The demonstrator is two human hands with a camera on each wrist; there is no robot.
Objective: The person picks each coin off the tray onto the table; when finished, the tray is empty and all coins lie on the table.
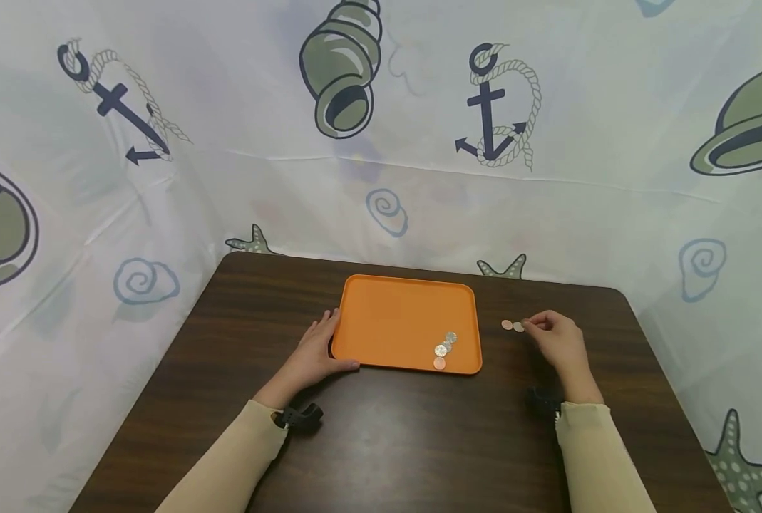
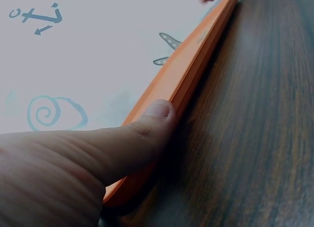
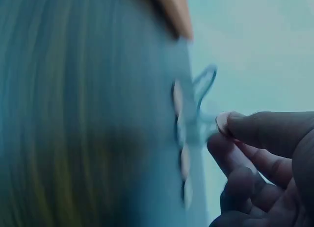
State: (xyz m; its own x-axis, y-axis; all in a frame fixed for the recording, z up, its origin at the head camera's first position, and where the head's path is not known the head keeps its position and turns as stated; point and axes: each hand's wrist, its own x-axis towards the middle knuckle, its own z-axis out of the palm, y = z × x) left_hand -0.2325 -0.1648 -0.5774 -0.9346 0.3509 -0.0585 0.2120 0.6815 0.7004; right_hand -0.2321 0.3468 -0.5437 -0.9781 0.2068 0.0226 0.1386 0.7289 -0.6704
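An orange tray (image 1: 387, 320) lies on the dark wooden table, with several silver and copper coins (image 1: 440, 350) near its front right corner. My left hand (image 1: 316, 349) rests at the tray's front left corner, fingers along the left side. In the left wrist view its straight thumb (image 2: 142, 131) presses on the front rim. To the right of the tray, my right hand (image 1: 557, 342) pinches a coin (image 3: 222, 122) between thumb and forefinger. Beside that hand a row of several coins (image 3: 185, 163) lies on the table; the head view shows a copper one (image 1: 507, 325) at the row's left end.
The wooden table (image 1: 381, 442) carries the tray and the loose coins. Behind it and at both sides hangs a white cloth (image 1: 239, 92) printed with anchors, shells and starfish. A dark band (image 1: 300, 418) sits on the left wrist.
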